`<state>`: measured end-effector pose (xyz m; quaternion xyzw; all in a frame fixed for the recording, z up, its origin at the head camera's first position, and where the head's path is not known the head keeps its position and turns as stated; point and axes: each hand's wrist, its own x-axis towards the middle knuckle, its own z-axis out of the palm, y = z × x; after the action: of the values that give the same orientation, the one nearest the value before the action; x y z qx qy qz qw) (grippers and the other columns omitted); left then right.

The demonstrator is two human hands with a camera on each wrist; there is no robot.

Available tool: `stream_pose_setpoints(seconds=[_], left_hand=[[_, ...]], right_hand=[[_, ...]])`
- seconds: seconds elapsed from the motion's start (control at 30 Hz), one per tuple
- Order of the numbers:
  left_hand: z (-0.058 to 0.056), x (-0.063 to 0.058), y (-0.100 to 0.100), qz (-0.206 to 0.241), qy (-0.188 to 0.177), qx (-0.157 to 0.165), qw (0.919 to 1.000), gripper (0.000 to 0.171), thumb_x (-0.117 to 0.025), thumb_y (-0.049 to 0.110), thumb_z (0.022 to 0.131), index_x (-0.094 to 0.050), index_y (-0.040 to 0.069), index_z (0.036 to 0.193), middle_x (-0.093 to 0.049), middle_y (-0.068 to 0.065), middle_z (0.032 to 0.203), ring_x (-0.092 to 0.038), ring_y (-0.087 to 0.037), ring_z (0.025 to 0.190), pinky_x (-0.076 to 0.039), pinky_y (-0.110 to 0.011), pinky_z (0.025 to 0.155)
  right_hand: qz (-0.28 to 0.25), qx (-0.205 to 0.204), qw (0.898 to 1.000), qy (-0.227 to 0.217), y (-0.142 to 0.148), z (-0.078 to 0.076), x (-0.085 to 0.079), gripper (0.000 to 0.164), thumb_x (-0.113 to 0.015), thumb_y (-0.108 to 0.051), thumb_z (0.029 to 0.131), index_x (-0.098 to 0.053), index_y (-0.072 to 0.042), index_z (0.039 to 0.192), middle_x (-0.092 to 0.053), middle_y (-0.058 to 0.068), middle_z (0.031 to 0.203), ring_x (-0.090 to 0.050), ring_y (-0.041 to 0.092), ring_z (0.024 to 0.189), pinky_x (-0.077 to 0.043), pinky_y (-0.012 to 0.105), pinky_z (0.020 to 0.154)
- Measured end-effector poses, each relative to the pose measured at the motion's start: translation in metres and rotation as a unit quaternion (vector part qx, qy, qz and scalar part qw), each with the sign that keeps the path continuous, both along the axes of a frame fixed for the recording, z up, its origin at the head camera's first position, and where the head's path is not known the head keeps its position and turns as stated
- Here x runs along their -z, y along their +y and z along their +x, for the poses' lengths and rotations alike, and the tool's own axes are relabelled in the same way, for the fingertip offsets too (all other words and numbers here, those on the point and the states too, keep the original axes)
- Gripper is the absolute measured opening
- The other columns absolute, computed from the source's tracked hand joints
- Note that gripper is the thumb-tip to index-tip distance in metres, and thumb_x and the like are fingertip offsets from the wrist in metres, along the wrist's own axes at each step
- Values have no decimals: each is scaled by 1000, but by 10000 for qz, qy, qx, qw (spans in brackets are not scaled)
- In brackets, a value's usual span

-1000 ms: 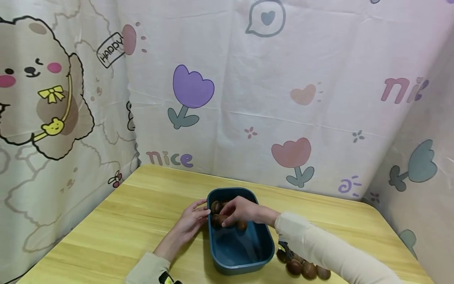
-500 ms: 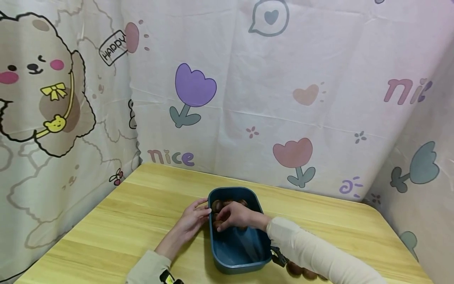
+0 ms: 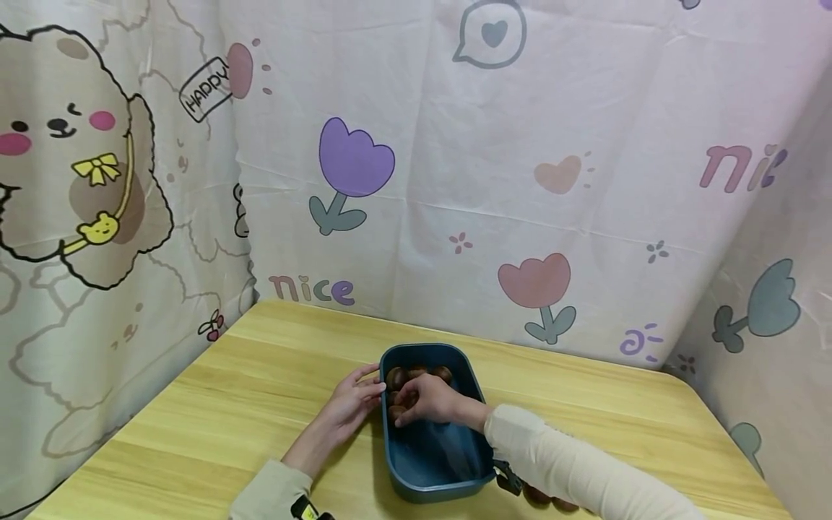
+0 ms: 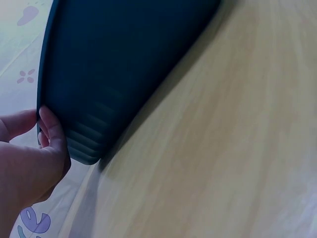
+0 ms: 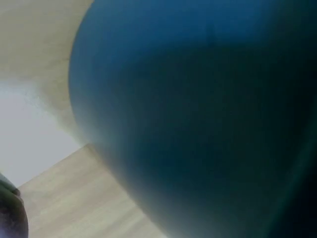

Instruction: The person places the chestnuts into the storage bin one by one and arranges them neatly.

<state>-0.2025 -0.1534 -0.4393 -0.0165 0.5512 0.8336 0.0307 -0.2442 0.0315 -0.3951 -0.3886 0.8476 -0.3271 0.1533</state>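
A dark blue rectangular box [image 3: 432, 490] stands on the table, with several brown, glossy chestnuts [image 3: 396, 378] at its far end. My left hand [image 3: 354, 404] is at the box's left side. In the left wrist view its thumb and fingers [image 4: 52, 126] pinch the box rim. My right hand [image 3: 434, 399] reaches down inside the box, thumb and forefinger around a chestnut [image 3: 395, 412] by the left wall. The hand partly covers that chestnut and its neighbours. The right wrist view shows mostly the blurred box wall [image 5: 163, 99], without the hand.
More chestnuts [image 3: 536, 496] lie on the wooden table [image 3: 279, 383] right of the box, partly hidden under my right sleeve [image 3: 572, 455]. A dark rounded thing [image 5: 12, 213] is cut off at the right wrist view's corner. Printed curtains [image 3: 455, 180] hang behind and beside the table.
My right hand has shifted left and slightly nearer me inside the box, toward the left wall. Its sleeve now covers more of the loose chestnuts. My left hand stays at the box.
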Motion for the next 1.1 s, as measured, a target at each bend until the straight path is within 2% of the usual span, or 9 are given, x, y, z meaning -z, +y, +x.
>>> stream_pose_setpoints(seconds=[0.2,0.33,0.53,0.67,0.87,1.1], left_hand=[[-1,1,-1,14,0,8,10000,51,-54,-3,94,-33,-8,140,-55,-9,102,-55,-11,82,-46,-23,74],[-1,0,-1,3,2,-17,10000,49,-53,-3,94,-34,-9,139,-55,-10,102,-54,-12,82,-46,-23,73],[-1,1,1,-13,-15,-33,10000,48,-53,-4,94,-35,-9,138,-55,-11,103,-54,-12,81,-47,-24,74],[-1,1,2,12,-7,-58,10000,48,-52,-4,94,-34,-9,139,-54,-10,102,-54,-11,80,-47,-23,73],[-1,0,3,29,-24,-69,10000,50,-53,-4,94,-33,-8,140,-54,-8,100,-54,-10,77,-47,-23,72],[-2,1,2,-8,-9,-60,10000,49,-52,-4,95,-33,-9,139,-56,-9,100,-54,-10,77,-47,-23,72]], right_hand=[[117,-158,9986,494,0,0,1,20,-80,-11,79,-73,-2,96,-67,0,81,-56,3,70,-49,19,66],[97,-180,9979,608,2,0,1,20,-78,-8,81,-73,0,99,-69,2,85,-59,6,74,-50,20,69],[-86,-133,9996,241,10,0,0,20,-74,-5,84,-72,2,102,-71,4,89,-62,4,78,-51,20,72],[-199,-149,9996,-109,19,-2,-4,17,-71,-4,86,-71,4,101,-70,1,84,-63,4,75,-52,22,69],[-320,238,9982,-437,34,-5,-11,17,-72,-5,86,-71,1,102,-69,2,86,-62,11,75,-53,28,66],[-744,499,9944,-555,59,-8,-21,25,-69,-7,88,-67,5,110,-70,8,95,-64,15,87,-53,30,77]])
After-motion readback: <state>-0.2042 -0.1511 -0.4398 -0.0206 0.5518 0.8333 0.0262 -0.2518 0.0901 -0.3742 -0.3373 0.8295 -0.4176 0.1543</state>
